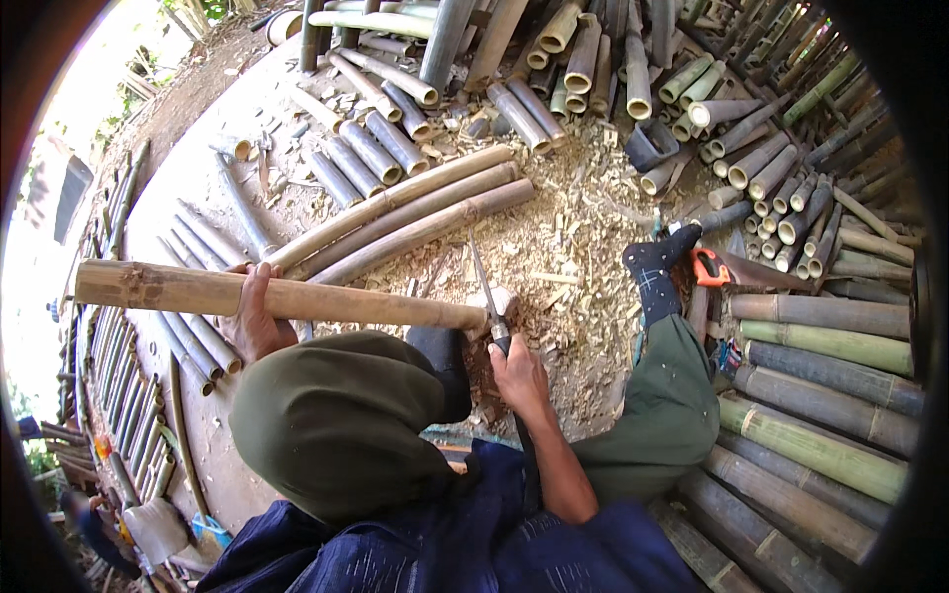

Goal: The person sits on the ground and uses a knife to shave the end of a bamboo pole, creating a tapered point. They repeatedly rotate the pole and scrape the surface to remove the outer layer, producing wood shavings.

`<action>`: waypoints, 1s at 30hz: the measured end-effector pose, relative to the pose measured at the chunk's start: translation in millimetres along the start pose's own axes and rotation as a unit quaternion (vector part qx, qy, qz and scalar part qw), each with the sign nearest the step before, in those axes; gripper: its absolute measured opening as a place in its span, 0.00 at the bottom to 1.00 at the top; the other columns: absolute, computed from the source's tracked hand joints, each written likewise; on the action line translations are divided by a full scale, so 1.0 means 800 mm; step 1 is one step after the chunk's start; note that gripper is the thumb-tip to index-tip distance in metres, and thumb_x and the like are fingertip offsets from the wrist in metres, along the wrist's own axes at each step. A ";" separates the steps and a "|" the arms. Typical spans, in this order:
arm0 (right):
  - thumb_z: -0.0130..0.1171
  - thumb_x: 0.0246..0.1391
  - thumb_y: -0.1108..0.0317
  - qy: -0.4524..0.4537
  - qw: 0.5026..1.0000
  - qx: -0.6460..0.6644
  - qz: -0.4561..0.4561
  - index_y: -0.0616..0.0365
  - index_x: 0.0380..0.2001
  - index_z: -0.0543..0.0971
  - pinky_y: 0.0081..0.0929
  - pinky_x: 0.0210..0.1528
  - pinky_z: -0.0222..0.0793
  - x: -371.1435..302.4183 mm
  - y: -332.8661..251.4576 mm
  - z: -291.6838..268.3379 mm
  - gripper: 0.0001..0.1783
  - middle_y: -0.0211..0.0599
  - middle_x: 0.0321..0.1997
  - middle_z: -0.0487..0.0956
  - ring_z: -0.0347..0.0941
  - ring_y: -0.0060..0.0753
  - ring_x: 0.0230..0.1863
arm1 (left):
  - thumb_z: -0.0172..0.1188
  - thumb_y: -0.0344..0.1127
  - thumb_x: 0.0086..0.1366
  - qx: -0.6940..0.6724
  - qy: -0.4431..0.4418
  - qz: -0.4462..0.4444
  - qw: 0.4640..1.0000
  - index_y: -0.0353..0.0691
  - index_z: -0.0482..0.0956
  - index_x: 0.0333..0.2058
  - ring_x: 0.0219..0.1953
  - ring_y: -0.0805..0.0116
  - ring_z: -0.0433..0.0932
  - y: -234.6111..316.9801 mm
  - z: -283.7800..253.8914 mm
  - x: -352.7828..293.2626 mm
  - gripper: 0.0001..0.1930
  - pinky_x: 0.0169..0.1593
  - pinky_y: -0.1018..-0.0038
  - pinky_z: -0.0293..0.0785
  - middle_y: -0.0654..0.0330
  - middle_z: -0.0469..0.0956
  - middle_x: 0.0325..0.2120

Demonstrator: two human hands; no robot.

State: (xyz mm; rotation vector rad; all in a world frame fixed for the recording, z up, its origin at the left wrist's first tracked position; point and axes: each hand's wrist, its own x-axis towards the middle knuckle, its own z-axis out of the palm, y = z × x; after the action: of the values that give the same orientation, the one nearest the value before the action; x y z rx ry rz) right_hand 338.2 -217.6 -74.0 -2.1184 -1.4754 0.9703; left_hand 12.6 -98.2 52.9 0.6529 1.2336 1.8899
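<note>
A tan bamboo pole [371, 304] lies across in front of my raised left knee, its right end near the knife. My left hand [257, 314] is wrapped round it toward its left part. My right hand [520, 378] grips the dark handle of a knife [479, 265], whose long narrow blade points away from me beside the pole's right end. Something pale and rounded [502, 299] sits just behind the blade; its kind is unclear.
Three long bamboo poles [415, 215] lie ahead on wood chips [568, 237]. A handsaw [708, 268] with an orange handle rests beside my right foot. Stacked bamboo [820, 385] fills the right side. Beyond the chips stands a dark bucket [650, 145]; cut bamboo pieces [371, 148] lie at the back left.
</note>
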 end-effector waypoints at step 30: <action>0.57 0.68 0.52 0.049 0.990 0.121 -0.052 0.66 0.44 0.75 0.54 0.41 0.71 -0.021 -0.033 -0.054 0.22 0.60 0.32 0.80 0.79 0.67 0.38 | 0.73 0.26 0.55 0.020 0.022 0.001 1.000 0.36 0.70 0.58 0.42 0.65 0.80 0.021 0.005 -0.022 0.32 0.53 0.66 0.81 0.58 0.78 0.38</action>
State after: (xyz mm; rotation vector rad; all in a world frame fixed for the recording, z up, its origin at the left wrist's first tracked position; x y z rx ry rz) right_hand 347.9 -220.1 -21.5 -1.8707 -1.3329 0.9422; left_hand 19.9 -114.2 69.6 0.6374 1.3015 1.8954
